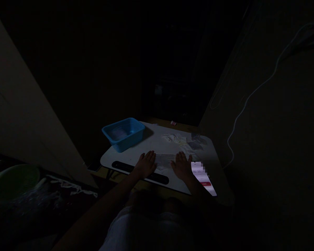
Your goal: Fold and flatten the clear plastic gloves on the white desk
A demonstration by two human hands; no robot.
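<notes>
The scene is very dark. My left hand (146, 163) lies flat on a small white lap table (157, 141), fingers stretched out and holding nothing. My right hand (182, 165) rests flat beside it in the same way. Between the two hands lies a thin clear plastic bag or sheet (164, 161); both hands touch its edges. A lit phone (203, 173) lies on the table just right of my right hand.
A blue plastic basin (124, 133) stands at the table's far left corner. Several small pale packets or papers (184, 140) are scattered at the far right. A white cable (247, 101) hangs on the right wall. A green bowl (13, 181) sits low at the left.
</notes>
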